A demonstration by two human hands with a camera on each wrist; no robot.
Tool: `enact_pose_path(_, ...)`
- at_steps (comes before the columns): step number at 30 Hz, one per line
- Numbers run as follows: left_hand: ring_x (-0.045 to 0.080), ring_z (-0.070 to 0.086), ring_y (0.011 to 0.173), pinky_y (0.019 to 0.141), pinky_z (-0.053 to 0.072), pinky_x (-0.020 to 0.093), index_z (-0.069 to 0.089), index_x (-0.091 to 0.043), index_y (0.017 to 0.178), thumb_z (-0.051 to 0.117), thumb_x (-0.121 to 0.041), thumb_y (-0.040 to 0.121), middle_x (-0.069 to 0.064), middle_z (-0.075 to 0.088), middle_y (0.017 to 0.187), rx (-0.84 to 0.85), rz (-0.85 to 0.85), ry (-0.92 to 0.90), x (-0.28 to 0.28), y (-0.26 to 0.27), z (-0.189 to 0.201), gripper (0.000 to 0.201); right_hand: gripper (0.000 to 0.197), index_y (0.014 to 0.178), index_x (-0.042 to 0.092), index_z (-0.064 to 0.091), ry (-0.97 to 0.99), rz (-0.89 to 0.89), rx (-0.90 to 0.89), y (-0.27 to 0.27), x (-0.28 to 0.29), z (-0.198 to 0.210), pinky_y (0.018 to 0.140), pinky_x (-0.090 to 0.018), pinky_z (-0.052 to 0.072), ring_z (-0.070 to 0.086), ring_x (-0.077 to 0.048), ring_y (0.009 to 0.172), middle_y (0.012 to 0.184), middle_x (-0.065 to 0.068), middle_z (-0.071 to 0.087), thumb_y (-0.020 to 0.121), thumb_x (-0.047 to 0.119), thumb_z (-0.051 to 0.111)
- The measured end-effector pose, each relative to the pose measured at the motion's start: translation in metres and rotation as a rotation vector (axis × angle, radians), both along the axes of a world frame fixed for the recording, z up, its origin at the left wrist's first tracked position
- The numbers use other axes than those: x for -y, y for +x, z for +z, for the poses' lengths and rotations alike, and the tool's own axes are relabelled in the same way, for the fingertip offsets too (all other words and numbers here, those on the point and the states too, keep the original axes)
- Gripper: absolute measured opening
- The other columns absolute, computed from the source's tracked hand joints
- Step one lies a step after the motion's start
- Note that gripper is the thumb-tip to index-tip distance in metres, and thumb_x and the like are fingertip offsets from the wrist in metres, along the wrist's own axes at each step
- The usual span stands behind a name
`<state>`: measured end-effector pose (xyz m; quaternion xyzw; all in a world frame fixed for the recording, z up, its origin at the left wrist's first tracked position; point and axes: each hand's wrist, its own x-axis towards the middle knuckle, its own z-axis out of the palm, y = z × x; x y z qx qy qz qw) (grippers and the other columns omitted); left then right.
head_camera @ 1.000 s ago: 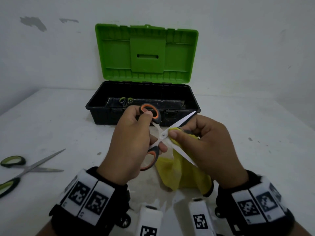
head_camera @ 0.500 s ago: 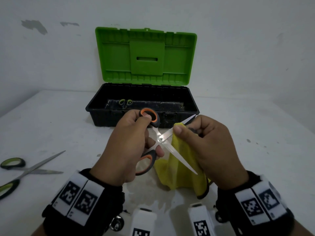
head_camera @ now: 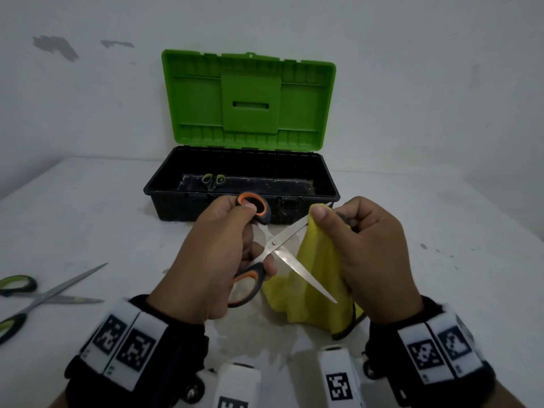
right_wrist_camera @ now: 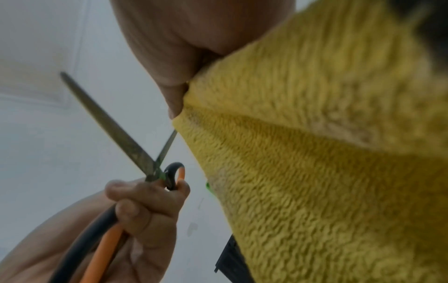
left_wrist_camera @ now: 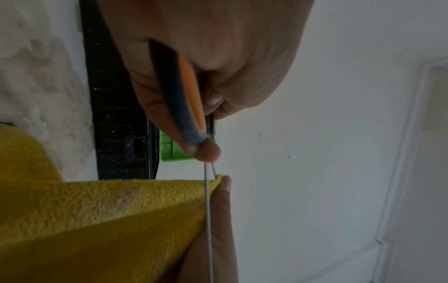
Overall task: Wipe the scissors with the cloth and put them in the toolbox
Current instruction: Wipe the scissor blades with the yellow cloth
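above table (head_camera: 88, 219): left hand (head_camera: 212, 260) grips scissors (head_camera: 273, 245) (spread).

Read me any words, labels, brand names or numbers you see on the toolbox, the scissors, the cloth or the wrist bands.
None can be read.
Toolbox: no lettering visible on lid or body.
Orange-handled scissors: no brand mark visible.
Yellow cloth: plain.
Wrist bands: square black-and-white coded markers only; tiny print beneath them is too small to read.

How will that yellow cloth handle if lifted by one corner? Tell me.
Probably floppy: the yellow cloth hangs in loose folds below the right hand. Likely light, since a pinch carries it. Its fuzzy pile suggests it won't slip easily.
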<state>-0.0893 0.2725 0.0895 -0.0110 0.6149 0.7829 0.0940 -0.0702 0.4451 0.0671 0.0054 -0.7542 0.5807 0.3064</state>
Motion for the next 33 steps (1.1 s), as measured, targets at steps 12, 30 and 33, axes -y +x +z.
enact_pose_path(12, 0.026, 0.027, 0.057, 0.038, 0.042, 0.025, 0.054, -0.011, 0.087, 0.045, -0.02, 0.102, 0.003, 0.022, 0.056, 0.082, -0.019, 0.051, 0.004, 0.004, 0.002, 0.02, 0.034, 0.062, 0.015, 0.055, -0.004, 0.056, -0.017, 0.003, 0.007, 0.002, 0.05, -0.014, 0.037, 0.043, -0.003, 0.051, 0.053, 0.013, 0.049, 0.078, 0.035, 0.077)
enact_pose_path(30, 0.022, 0.057, 0.038, 0.069, 0.056, 0.051, 0.057, -0.013, 0.103, 0.041, -0.021, 0.104, -0.003, 0.044, 0.038, -0.131, 0.125, -0.105, 0.002, 0.01, -0.002, 0.018, 0.033, 0.065, 0.014, 0.062, 0.143, 0.01, 0.017, 0.012, -0.013, 0.016, 0.05, -0.01, 0.038, 0.051, -0.001, 0.053, 0.059, 0.01, 0.059, 0.07, 0.045, 0.073)
enact_pose_path(33, 0.033, 0.066, 0.051, 0.053, 0.056, 0.036, 0.054, -0.02, 0.102, 0.041, -0.025, 0.103, 0.012, 0.057, 0.045, -0.309, 0.141, -0.202, -0.002, 0.018, 0.0, 0.014, 0.028, 0.064, 0.02, 0.06, 0.279, 0.023, -0.005, 0.014, -0.001, 0.015, 0.052, -0.007, 0.038, 0.058, -0.003, 0.061, 0.069, 0.011, 0.064, 0.074, 0.04, 0.075)
